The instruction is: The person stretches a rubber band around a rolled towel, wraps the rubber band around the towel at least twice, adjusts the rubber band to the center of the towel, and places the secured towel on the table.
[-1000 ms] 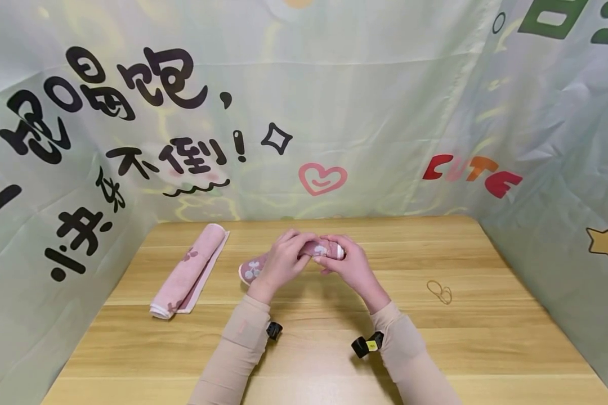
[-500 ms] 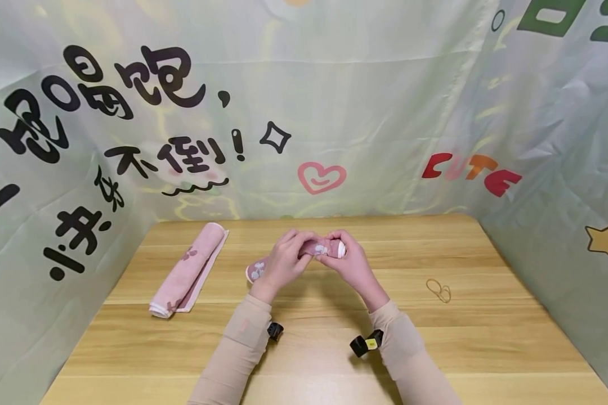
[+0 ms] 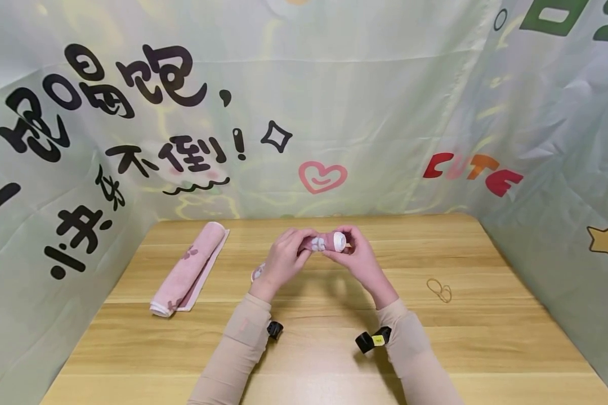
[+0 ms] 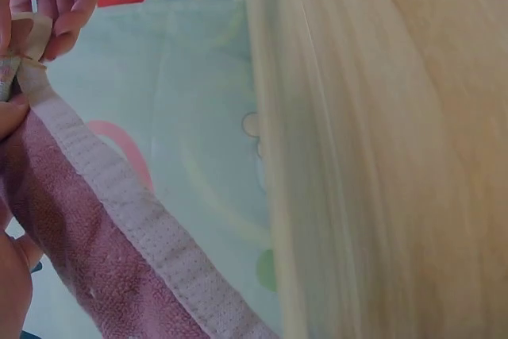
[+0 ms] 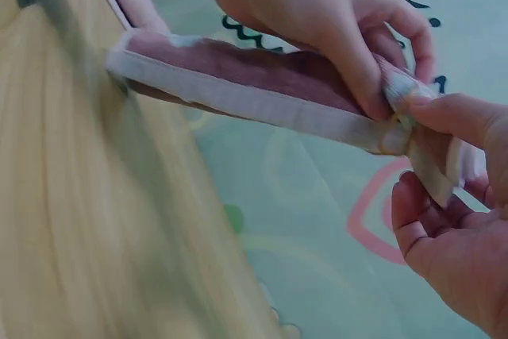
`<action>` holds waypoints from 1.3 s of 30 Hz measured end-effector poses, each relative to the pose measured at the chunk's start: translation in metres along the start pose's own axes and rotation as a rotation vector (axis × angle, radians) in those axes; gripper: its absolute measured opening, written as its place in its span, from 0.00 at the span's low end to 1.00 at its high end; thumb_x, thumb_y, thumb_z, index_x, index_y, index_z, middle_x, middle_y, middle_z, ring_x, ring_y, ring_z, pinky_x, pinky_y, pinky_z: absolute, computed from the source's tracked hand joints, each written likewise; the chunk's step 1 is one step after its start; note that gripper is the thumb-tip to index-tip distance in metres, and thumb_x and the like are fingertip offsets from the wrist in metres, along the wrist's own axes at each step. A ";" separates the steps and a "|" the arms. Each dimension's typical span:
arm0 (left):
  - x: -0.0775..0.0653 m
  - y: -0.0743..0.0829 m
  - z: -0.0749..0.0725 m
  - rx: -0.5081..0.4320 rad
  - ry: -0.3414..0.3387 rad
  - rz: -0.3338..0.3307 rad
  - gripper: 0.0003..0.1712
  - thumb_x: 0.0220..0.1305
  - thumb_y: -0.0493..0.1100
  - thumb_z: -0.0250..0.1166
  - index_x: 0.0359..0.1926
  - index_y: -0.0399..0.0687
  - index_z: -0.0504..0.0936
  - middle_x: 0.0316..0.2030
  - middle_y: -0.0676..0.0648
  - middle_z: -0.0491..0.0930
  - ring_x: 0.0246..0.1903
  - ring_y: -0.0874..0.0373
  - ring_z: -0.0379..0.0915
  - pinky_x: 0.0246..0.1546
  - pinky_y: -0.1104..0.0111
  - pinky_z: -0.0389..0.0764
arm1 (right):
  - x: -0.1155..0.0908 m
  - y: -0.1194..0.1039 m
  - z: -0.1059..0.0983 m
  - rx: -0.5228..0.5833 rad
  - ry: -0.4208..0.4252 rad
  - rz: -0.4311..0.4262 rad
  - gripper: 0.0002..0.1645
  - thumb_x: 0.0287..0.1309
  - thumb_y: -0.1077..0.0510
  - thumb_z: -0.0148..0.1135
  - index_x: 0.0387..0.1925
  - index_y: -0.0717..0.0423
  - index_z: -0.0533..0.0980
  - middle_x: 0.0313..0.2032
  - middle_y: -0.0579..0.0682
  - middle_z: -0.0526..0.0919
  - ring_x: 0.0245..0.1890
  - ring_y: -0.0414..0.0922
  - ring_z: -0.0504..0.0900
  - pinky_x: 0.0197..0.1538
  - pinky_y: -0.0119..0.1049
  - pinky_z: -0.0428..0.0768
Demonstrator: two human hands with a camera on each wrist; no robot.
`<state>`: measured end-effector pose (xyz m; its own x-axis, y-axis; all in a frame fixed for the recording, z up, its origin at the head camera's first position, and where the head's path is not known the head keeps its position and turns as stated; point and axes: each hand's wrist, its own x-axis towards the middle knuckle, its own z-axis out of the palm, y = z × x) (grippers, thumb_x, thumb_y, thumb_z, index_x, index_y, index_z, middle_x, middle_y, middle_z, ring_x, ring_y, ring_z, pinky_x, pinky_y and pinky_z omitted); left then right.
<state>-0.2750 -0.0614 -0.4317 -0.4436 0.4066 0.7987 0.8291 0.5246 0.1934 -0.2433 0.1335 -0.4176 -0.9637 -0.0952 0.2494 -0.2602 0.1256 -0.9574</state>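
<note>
A rolled dusky-pink towel (image 3: 325,242) with pale flower prints and a white border is held up over the table by both hands. My left hand (image 3: 285,257) grips it around the middle, fingers over the top and thumb beneath. At its right end, my right hand (image 3: 358,260) holds the roll between thumb and fingers. The right wrist view shows a thin tan rubber band (image 5: 393,139) around the roll near that end, with the right thumb close beside it. Past the band the towel's end flares out. The far left end is partly hidden behind the left wrist.
Another rolled towel (image 3: 188,271), lighter pink, lies on the left of the wooden table (image 3: 304,360). Loose tan rubber band loops (image 3: 439,291) lie to the right. Printed cloth walls (image 3: 375,140) stand behind and at both sides.
The right hand has shifted slightly right and turned, so the towel's white rolled end now faces the head camera. The towel's left end has drawn in behind the left wrist; the left hand barely moved.
</note>
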 end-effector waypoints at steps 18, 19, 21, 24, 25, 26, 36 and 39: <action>0.004 0.003 -0.006 0.137 -0.002 -0.086 0.17 0.59 0.38 0.68 0.49 0.47 0.78 0.40 0.47 0.86 0.38 0.54 0.82 0.40 0.60 0.81 | 0.001 -0.009 -0.052 -0.146 0.034 -0.013 0.33 0.55 0.61 0.69 0.60 0.56 0.66 0.54 0.47 0.71 0.53 0.49 0.72 0.48 0.34 0.75; 0.005 0.004 -0.007 0.145 0.015 -0.085 0.18 0.57 0.38 0.69 0.50 0.47 0.78 0.39 0.47 0.86 0.38 0.54 0.82 0.39 0.59 0.80 | 0.001 -0.009 -0.053 -0.151 0.037 -0.008 0.32 0.56 0.60 0.69 0.61 0.56 0.66 0.54 0.47 0.72 0.53 0.49 0.72 0.49 0.34 0.74; 0.008 0.007 -0.011 0.155 0.055 -0.088 0.20 0.55 0.37 0.69 0.50 0.46 0.77 0.39 0.47 0.86 0.37 0.53 0.81 0.37 0.59 0.79 | 0.000 -0.009 -0.056 -0.157 0.040 0.003 0.32 0.56 0.59 0.69 0.61 0.55 0.67 0.54 0.47 0.72 0.53 0.50 0.72 0.49 0.35 0.74; 0.013 0.012 -0.018 0.144 0.124 -0.114 0.23 0.52 0.36 0.70 0.51 0.45 0.77 0.38 0.45 0.85 0.36 0.52 0.81 0.37 0.58 0.79 | 0.000 -0.009 -0.058 -0.165 0.039 0.006 0.32 0.57 0.59 0.68 0.60 0.55 0.67 0.54 0.50 0.72 0.54 0.52 0.72 0.50 0.38 0.73; 0.015 0.014 -0.021 0.133 0.142 -0.131 0.24 0.52 0.36 0.70 0.52 0.44 0.77 0.38 0.45 0.85 0.36 0.52 0.81 0.38 0.57 0.79 | 0.001 -0.009 -0.058 -0.168 0.038 0.005 0.31 0.57 0.59 0.68 0.60 0.56 0.67 0.54 0.51 0.72 0.54 0.53 0.72 0.51 0.39 0.73; 0.016 0.015 -0.024 0.120 0.157 -0.150 0.25 0.52 0.36 0.70 0.52 0.44 0.76 0.38 0.45 0.85 0.36 0.52 0.81 0.39 0.57 0.79 | 0.001 -0.009 -0.059 -0.173 0.035 0.005 0.31 0.57 0.59 0.68 0.60 0.56 0.67 0.54 0.52 0.73 0.54 0.53 0.73 0.51 0.39 0.73; 0.021 0.019 -0.026 -0.325 0.192 -0.528 0.36 0.54 0.36 0.70 0.63 0.42 0.65 0.39 0.40 0.87 0.29 0.55 0.79 0.28 0.70 0.80 | 0.001 -0.008 -0.046 -0.226 0.049 -0.055 0.23 0.60 0.57 0.66 0.55 0.59 0.72 0.51 0.58 0.77 0.51 0.54 0.77 0.47 0.35 0.77; 0.022 0.018 -0.022 -0.459 0.178 -0.660 0.39 0.54 0.36 0.70 0.65 0.42 0.63 0.39 0.38 0.86 0.30 0.55 0.79 0.30 0.73 0.80 | 0.000 -0.009 -0.035 -0.261 0.089 -0.135 0.18 0.60 0.59 0.65 0.50 0.61 0.76 0.48 0.60 0.80 0.48 0.54 0.79 0.43 0.33 0.77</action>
<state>-0.2619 -0.0598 -0.3982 -0.8600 -0.0229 0.5099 0.4903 0.2401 0.8378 -0.2434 0.1673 -0.4035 -0.9178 -0.0429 0.3947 -0.3818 0.3681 -0.8478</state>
